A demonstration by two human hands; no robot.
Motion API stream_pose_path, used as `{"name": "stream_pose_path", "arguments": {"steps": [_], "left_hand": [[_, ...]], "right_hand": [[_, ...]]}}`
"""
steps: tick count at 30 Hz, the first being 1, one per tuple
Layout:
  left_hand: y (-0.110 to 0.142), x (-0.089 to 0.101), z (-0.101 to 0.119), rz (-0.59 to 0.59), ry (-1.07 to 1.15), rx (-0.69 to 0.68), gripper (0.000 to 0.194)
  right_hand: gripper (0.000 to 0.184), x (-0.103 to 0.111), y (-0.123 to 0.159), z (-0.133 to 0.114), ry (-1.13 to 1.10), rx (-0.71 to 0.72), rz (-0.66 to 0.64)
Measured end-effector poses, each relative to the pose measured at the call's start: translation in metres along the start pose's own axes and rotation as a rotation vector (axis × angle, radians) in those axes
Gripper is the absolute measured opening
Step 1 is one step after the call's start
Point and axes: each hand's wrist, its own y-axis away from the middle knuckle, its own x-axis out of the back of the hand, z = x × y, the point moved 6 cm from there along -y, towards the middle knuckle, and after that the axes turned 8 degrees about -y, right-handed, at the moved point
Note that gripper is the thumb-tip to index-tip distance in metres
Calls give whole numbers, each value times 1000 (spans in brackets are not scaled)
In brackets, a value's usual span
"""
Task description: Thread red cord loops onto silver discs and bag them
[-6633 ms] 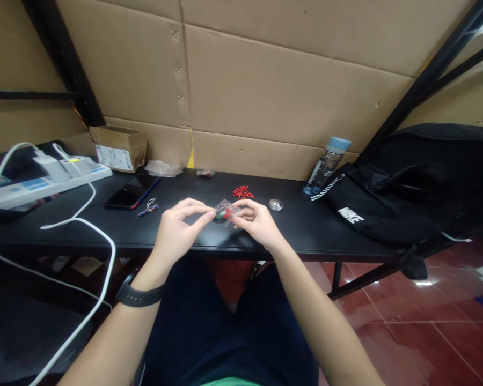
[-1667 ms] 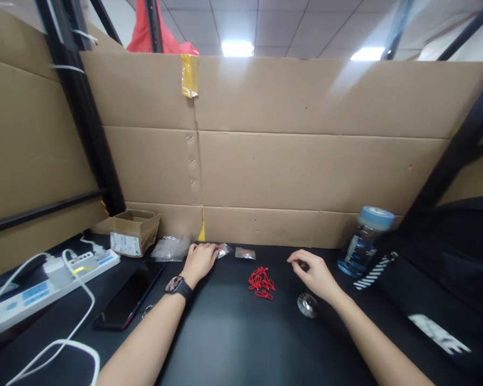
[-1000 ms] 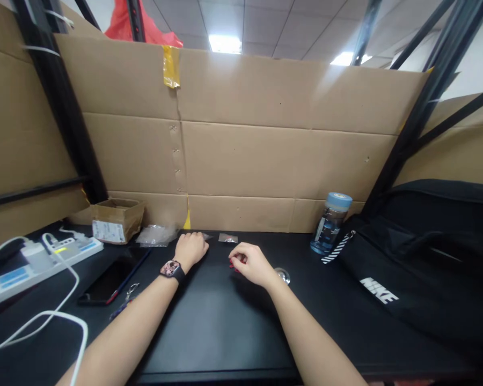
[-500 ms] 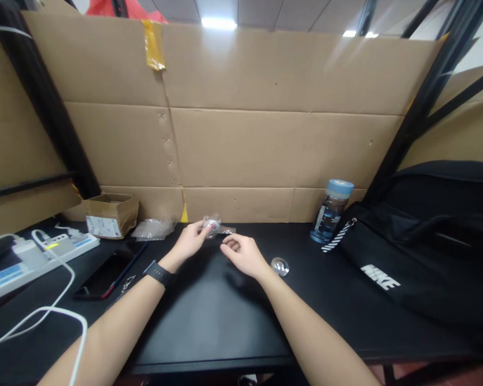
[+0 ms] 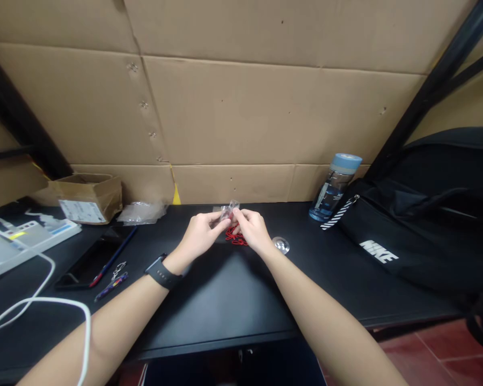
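My left hand (image 5: pixel 201 233) wears a dark wristband and is closed, thumb against fingers, on a small crinkled clear plastic bag (image 5: pixel 226 212). From the other side my right hand (image 5: pixel 254 229) pinches the same plastic, thumb and forefinger together. A bundle of red cord (image 5: pixel 236 236) shows just below the fingers; whether it hangs or touches the table I cannot tell. What else may be inside the plastic is hidden by the fingers. Just right of my right wrist lies a clear, shiny round piece (image 5: pixel 280 245) on the black table (image 5: pixel 209 305).
On the left are a white power strip (image 5: pixel 60 236) with cables, a phone (image 5: pixel 99 257), a keyring (image 5: pixel 111 281), an open cardboard box (image 5: pixel 89 195) and flat plastic bags (image 5: pixel 143 212). A blue-lidded bottle (image 5: pixel 333 187) and black bag (image 5: pixel 418 236) stand right. Cardboard (image 5: pixel 241 118) walls the back.
My right hand has come up to my left and now grips the plastic with it. Red cord now shows below the hands. The view has tilted downward.
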Motion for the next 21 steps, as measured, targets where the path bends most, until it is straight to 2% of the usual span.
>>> {"name": "stream_pose_path", "arguments": {"steps": [4, 6, 9, 12, 16, 19, 21], "left_hand": [[2, 1, 6, 11, -178, -27, 34], [3, 0, 9, 1, -179, -39, 33], [2, -2, 6, -20, -37, -15, 36], [-1, -5, -4, -60, 238, 85, 44], [1, -16, -16, -242, 604, 277, 52], [6, -21, -18, -366, 686, 387, 51], [8, -21, -18, -359, 696, 407, 48]], "right_hand": [[51, 1, 2, -5, 72, -14, -22], [51, 2, 1, -3, 50, -21, -32], [51, 3, -3, 5, -13, -36, -49], [41, 2, -7, 11, -83, -55, -98], [40, 2, -8, 10, -145, -86, -216], [42, 2, -5, 4, -142, -100, -301], [41, 3, -4, 1, -123, -102, -314]]}}
